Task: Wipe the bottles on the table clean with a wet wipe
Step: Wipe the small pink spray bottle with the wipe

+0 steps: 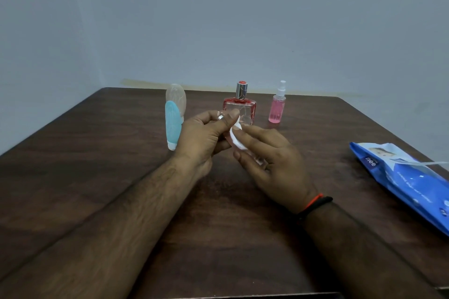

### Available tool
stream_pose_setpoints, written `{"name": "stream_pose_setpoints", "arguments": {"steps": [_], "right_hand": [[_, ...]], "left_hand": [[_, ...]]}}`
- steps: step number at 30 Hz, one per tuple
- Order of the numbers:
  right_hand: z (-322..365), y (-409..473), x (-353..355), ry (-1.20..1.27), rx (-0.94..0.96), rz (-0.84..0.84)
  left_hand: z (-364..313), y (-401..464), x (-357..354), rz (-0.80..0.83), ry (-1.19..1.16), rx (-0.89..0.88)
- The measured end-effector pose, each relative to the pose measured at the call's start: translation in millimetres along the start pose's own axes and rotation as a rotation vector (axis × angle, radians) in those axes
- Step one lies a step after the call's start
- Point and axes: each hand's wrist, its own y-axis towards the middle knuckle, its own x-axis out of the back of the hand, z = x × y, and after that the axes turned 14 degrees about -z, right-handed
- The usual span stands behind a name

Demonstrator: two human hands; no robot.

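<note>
Holding the wet wipe (237,137) bunched between both hands, I had my left hand (206,138) pinching its upper edge between thumb and forefinger, and my right hand (269,160) with fingers loosely curled under its lower part. There seemed to be something small and clear under my right fingers, but I could not tell what it was. Both hands hung just in front of the red perfume bottle (240,107), which stood upright on the table (97,177). To the left of the perfume bottle stood the blue and clear bottle (173,124); to its right, a little apart, the pink spray bottle (277,108). The wipe pack (408,182) lay well to the right of it and nearer to me.

I judged the main risk to be my knuckles: they sat so close to the perfume bottle that a careless forward reach could tip it. The tall blue bottle looked easy to topple with my left wrist. A folded wipe might also slip from so light a pinch.
</note>
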Motion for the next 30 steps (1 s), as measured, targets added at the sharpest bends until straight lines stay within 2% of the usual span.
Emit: {"name": "stream_pose_setpoints", "arguments": {"steps": [5, 10, 14, 17, 21, 24, 27, 30], "right_hand": [[-1, -1, 4, 0.061, 0.027, 0.024], [-2, 2, 9, 0.251, -0.172, -0.174], [-1, 7, 16, 0.271, -0.283, -0.285], [-4, 7, 16, 0.245, -0.284, -0.324], [-4, 9, 17, 0.254, -0.303, -0.339], [-2, 9, 16, 0.333, -0.38, -0.357], [-3, 11, 17, 0.42, -0.562, -0.486], [-4, 11, 18, 0.37, -0.545, -0.521]], "left_hand": [[-3, 2, 1, -0.037, -0.071, 0.107], [-3, 5, 1, -0.069, -0.155, 0.169], [-1, 6, 2, -0.017, -0.017, 0.194], [0, 5, 5, 0.13, 0.174, 0.13], [-2, 5, 13, 0.365, 0.445, -0.09], [-1, 7, 15, 0.388, 0.544, -0.187], [-2, 6, 14, 0.339, 0.503, -0.202], [-1, 8, 15, 0.323, 0.475, -0.21]]}}
